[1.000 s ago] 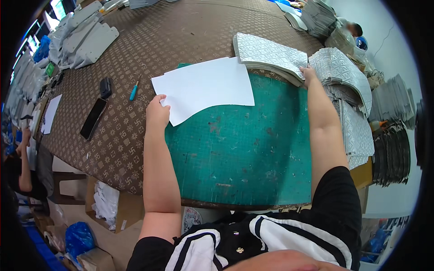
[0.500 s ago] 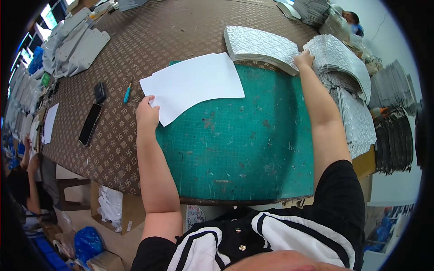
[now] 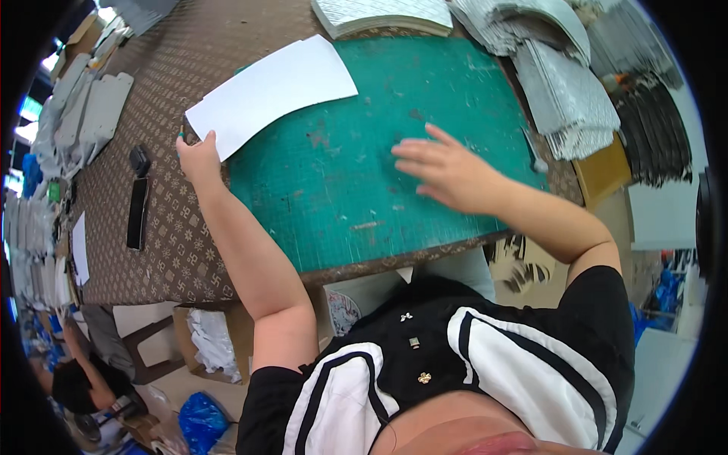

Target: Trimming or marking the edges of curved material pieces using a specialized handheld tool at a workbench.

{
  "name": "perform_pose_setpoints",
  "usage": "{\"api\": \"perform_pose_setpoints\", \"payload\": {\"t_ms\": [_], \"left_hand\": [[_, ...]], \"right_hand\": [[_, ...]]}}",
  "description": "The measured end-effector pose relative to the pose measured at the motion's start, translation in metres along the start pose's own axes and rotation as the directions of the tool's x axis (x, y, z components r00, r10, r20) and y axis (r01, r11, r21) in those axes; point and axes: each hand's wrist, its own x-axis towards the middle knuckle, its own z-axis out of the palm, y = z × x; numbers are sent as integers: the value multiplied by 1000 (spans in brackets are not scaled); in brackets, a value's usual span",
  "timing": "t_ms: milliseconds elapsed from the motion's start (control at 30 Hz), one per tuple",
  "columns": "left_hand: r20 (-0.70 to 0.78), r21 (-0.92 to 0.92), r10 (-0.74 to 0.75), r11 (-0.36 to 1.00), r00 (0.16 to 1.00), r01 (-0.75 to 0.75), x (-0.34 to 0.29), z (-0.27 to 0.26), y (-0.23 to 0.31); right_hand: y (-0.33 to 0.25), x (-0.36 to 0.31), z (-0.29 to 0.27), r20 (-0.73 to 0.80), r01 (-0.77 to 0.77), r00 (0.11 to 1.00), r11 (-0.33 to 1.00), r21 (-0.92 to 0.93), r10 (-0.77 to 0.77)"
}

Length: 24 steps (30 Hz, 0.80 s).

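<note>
My left hand is at the lower left corner of a white curved sheet, thumb on the sheet's edge and fingers spread apart from it. More than one layer seems to lie there, as the edges are slightly offset. A screwdriver, mostly hidden, lies by my left fingertips. My right hand is over the right half of the green cutting mat, slightly blurred, its fingers apart and nothing in them.
A stack of quilted silver curved pieces sits at the mat's far edge. More silver pieces are piled on the right, near black curved pieces. Left lie a black phone-like slab and a small black case. Another person sits at lower left.
My right hand has left the silver stack and come back over the mat. My left hand remains by the sheet's corner, fingers more spread. The whole view has shifted.
</note>
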Motion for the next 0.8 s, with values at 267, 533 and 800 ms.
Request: {"api": "perform_pose_setpoints", "payload": {"t_ms": [267,533,800], "left_hand": [[44,-469,241,862,970,-193,37,6,-50],[-82,-599,134,785,988,-157,35,-2,-47],[-116,-330,-20,944,993,-19,37,-3,-54]], "right_hand": [[1,-88,-13,-325,-456,861,876,-157,391],[129,-231,-91,-685,-834,475,530,-151,552],[163,-204,-124,-374,-680,732,647,-345,570]]}}
